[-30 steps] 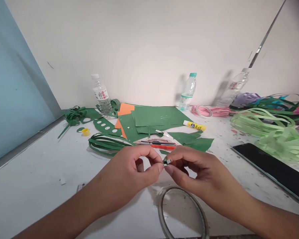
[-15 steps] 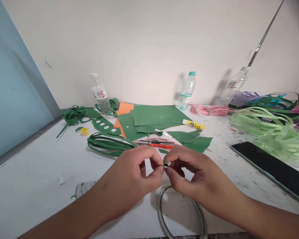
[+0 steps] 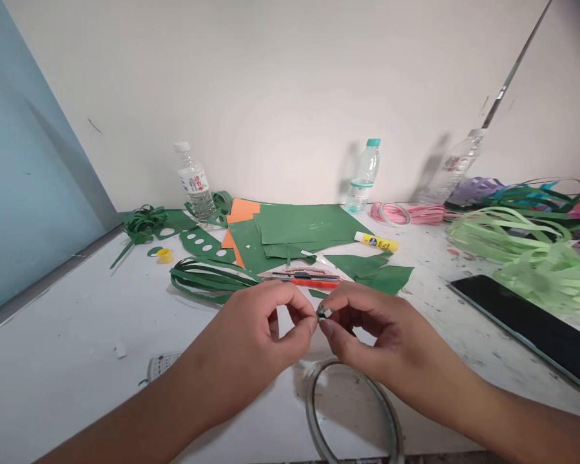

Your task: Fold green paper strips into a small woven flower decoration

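Left hand (image 3: 265,332): grip pinched, thumb and forefinger on the left edge of a small piece of green paper (image 3: 321,313). Right hand (image 3: 391,332): grip clasping the same piece at its right side between thumb and forefinger. Piece: held between the two hands, above the desk (image 3: 77,348); detail too small to tell. Near, below the right hand: one large ring (image 3: 311,403), lying on the desk. Left, partly hidden by the left forearm: one printed ruler (image 3: 160,365). Just beyond the fingertips: one orange tool (image 3: 314,283), partly covered. Left of it: one bundle of dark green strips (image 3: 180,274). Farther: green sheets (image 3: 304,222), overlapping, with orange sheets (image 3: 243,207) jutting out at left; one yellow glue stick (image 3: 377,242) at their right; one yellow cap (image 3: 164,256) well to the left. Right: one phone (image 3: 522,328), screen dark; light green strips (image 3: 551,283) beside it. Far: three bottles (image 3: 362,177), left, middle and right; pink strips (image 3: 430,214) between the latter two.
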Motion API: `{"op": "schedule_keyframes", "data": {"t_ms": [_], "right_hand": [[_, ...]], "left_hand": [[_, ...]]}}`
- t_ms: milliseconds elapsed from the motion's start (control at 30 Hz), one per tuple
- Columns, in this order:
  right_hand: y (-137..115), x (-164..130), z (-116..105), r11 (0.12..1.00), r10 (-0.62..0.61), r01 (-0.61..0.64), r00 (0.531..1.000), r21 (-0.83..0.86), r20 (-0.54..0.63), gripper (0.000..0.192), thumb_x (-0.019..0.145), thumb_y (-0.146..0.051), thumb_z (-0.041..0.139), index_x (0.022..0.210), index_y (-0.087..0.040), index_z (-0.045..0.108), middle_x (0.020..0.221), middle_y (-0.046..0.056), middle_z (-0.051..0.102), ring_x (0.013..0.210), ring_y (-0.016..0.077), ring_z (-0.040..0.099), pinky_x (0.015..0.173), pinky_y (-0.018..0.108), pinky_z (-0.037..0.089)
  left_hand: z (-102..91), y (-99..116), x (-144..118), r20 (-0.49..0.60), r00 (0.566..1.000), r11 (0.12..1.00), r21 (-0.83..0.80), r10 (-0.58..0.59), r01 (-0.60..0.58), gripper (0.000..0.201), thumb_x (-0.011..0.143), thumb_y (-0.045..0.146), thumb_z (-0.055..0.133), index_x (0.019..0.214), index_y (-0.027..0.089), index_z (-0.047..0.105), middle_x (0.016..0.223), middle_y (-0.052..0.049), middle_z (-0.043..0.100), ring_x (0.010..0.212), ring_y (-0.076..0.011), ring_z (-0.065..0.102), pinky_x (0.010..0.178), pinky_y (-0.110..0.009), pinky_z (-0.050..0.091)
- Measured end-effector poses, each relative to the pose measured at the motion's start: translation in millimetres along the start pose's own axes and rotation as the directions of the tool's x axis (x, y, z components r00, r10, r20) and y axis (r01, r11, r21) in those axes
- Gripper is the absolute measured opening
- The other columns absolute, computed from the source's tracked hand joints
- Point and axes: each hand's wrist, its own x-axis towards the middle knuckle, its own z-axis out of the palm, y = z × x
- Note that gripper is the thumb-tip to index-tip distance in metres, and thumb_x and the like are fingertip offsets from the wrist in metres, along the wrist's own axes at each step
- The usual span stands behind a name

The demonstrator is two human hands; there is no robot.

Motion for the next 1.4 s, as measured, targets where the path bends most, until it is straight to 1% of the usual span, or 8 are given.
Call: {"op": "schedule_keyframes", "data": {"t_ms": [133, 267, 467, 633, 833, 1033, 1267, 1400], "right_hand": [[3, 1, 0, 1.000, -0.008, 0.007, 0.999, -0.016, -0.031, 0.004, 0.085, -0.022, 0.063, 0.081, -0.024, 0.063, 0.073, -0.002, 0.055, 0.065, 0.0140, 0.052, 0.058, 0.025, 0.044], [6, -1, 1, 0.999, -0.029, 0.028, 0.999, -0.037, -0.044, 0.007, 0.085, -0.020, 0.062, 0.080, -0.024, 0.061, 0.073, -0.003, 0.055, 0.065, 0.0135, 0.053, 0.058, 0.024, 0.044], [5, -1, 3, 0.996, -0.059, 0.056, 0.997, -0.065, -0.049, 0.010, 0.087, -0.018, 0.060, 0.080, -0.025, 0.062, 0.073, -0.003, 0.057, 0.066, 0.0134, 0.053, 0.058, 0.024, 0.043], [3, 0, 4, 0.998, -0.045, 0.043, 0.998, -0.038, -0.048, 0.010, 0.087, -0.018, 0.060, 0.080, -0.025, 0.062, 0.073, -0.003, 0.057, 0.067, 0.0136, 0.054, 0.059, 0.024, 0.044], [2, 1, 4, 1.000, 0.002, -0.001, 0.999, 0.018, -0.032, 0.007, 0.086, -0.021, 0.062, 0.080, -0.023, 0.064, 0.070, -0.003, 0.057, 0.064, 0.0128, 0.053, 0.057, 0.023, 0.043], [1, 3, 5, 0.998, 0.034, -0.032, 0.999, 0.053, -0.034, 0.007, 0.084, -0.022, 0.062, 0.078, -0.022, 0.065, 0.067, -0.004, 0.056, 0.062, 0.0118, 0.051, 0.055, 0.022, 0.042], [1, 1, 4, 1.000, 0.010, -0.010, 0.999, 0.019, -0.047, 0.007, 0.085, -0.023, 0.060, 0.079, -0.023, 0.064, 0.069, -0.004, 0.056, 0.063, 0.0125, 0.052, 0.057, 0.023, 0.043], [3, 1, 3, 0.998, -0.049, 0.046, 0.996, -0.038, -0.072, 0.006, 0.085, -0.020, 0.061, 0.079, -0.023, 0.061, 0.072, -0.003, 0.055, 0.066, 0.0126, 0.053, 0.058, 0.023, 0.044]], "left_hand": [[4.4, -4, -1, -0.050, 0.998, 0.998, 0.046, 0.045, -0.043, 0.011, 0.088, 0.032, 0.060, 0.082, 0.026, 0.067, 0.084, 0.005, 0.066, 0.063, -0.0125, 0.048, 0.054, -0.023, 0.037], [7.1, -4, 0, -0.068, 0.997, 0.995, 0.088, 0.045, -0.039, 0.010, 0.088, 0.029, 0.058, 0.082, 0.026, 0.066, 0.086, 0.007, 0.067, 0.063, -0.0118, 0.047, 0.055, -0.024, 0.037], [9.9, -4, 0, -0.098, 0.995, 0.995, 0.095, 0.034, -0.025, 0.006, 0.084, 0.024, 0.058, 0.081, 0.025, 0.063, 0.085, 0.007, 0.066, 0.060, -0.0112, 0.045, 0.055, -0.025, 0.038], [11.6, -4, 0, -0.088, 0.996, 0.998, 0.054, 0.017, -0.012, 0.004, 0.082, 0.023, 0.058, 0.079, 0.024, 0.060, 0.083, 0.007, 0.063, 0.060, -0.0112, 0.044, 0.054, -0.023, 0.038], [10.1, -3, 2, -0.066, 0.998, 1.000, -0.018, -0.022, 0.021, 0.005, 0.083, 0.025, 0.058, 0.079, 0.024, 0.060, 0.076, 0.007, 0.057, 0.057, -0.0099, 0.041, 0.049, -0.021, 0.033], [10.4, -2, -1, -0.075, 0.996, 0.998, -0.038, -0.053, 0.051, 0.006, 0.084, 0.028, 0.059, 0.080, 0.025, 0.061, 0.068, 0.007, 0.051, 0.055, -0.0099, 0.038, 0.046, -0.021, 0.030], [11.3, -5, -2, -0.070, 0.996, 0.998, -0.021, -0.052, 0.051, 0.009, 0.087, 0.032, 0.058, 0.082, 0.026, 0.062, 0.071, 0.007, 0.052, 0.055, -0.0102, 0.039, 0.047, -0.021, 0.031], [10.8, -6, -2, -0.084, 0.996, 1.000, -0.012, -0.029, 0.028, 0.010, 0.089, 0.034, 0.058, 0.083, 0.027, 0.064, 0.075, 0.006, 0.056, 0.058, -0.0110, 0.042, 0.049, -0.021, 0.033]]}}
